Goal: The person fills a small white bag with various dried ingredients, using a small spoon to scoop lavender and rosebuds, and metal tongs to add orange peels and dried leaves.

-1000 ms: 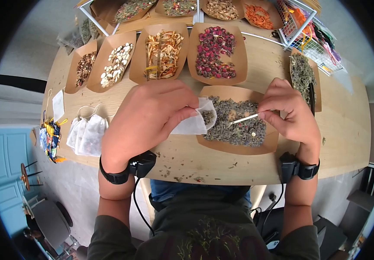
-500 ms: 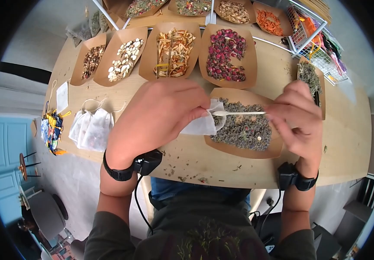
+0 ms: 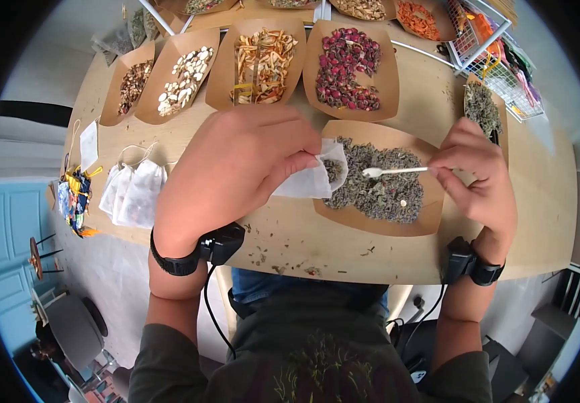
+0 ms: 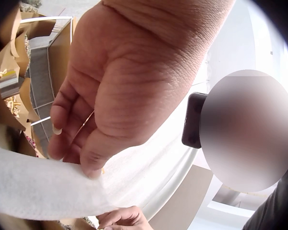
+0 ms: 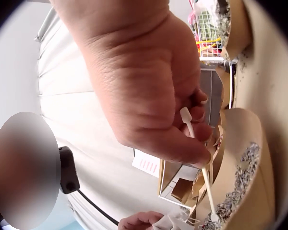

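My left hand (image 3: pixel 239 171) pinches the rim of a white fabric pouch (image 3: pixel 307 180) between thumb and fingers. The pouch lies on its side with its mouth facing right, and some dried herb shows inside. In my right hand (image 3: pixel 474 171) a thin white spoon (image 3: pixel 397 171) is pinched by its handle, its small bowl over the dried grey-purple flowers (image 3: pixel 387 201). Those flowers fill a brown paper tray (image 3: pixel 431 218) in front of me, and the pouch overlaps its left edge. The right wrist view shows the spoon (image 5: pixel 209 191) reaching down to the flowers.
Paper trays of rosebuds (image 3: pixel 347 70), dried peel strips (image 3: pixel 266 64), white slices (image 3: pixel 186 80) and brown pieces (image 3: pixel 134 87) line the back. Filled white pouches (image 3: pixel 139 195) and patterned fabric pouches (image 3: pixel 75 201) lie left. A wire basket (image 3: pixel 498 67) stands back right.
The spoon went from the flowers left to the pouch mouth, then came back right over the tray. My left hand keeps its hold on the pouch.
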A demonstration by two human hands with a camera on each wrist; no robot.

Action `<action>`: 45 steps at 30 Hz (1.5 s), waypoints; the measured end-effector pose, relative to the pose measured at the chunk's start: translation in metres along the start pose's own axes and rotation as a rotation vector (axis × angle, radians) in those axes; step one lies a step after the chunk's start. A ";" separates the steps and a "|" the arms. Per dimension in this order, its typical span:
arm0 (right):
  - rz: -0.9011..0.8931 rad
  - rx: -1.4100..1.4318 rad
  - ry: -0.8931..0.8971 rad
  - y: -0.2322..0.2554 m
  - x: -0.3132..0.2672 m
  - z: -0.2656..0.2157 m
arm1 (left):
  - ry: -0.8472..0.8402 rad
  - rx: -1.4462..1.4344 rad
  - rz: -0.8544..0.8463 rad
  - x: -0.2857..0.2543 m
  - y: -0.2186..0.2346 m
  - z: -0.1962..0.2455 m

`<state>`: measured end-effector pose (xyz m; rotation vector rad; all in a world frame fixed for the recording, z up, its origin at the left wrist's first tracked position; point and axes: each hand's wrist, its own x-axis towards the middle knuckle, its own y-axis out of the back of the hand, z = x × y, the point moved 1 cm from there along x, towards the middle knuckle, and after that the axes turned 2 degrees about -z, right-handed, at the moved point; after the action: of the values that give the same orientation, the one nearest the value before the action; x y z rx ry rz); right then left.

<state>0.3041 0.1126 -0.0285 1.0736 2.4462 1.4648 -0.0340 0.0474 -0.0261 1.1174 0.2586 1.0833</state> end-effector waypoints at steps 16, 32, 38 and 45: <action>0.054 -0.093 -0.124 0.010 -0.006 0.007 | 0.017 -0.014 0.000 -0.001 0.001 0.000; -0.041 0.000 0.001 -0.022 0.014 0.006 | 0.017 0.009 -0.023 0.001 0.003 0.002; 0.038 0.122 -0.030 -0.012 0.008 0.008 | 0.005 -0.014 0.012 0.001 0.003 0.000; 0.188 -0.019 0.079 -0.017 0.015 -0.017 | -0.020 -0.020 0.005 0.001 0.001 0.001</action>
<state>0.2765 0.1043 -0.0291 1.2966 2.4357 1.6087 -0.0337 0.0475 -0.0245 1.1108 0.2284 1.0760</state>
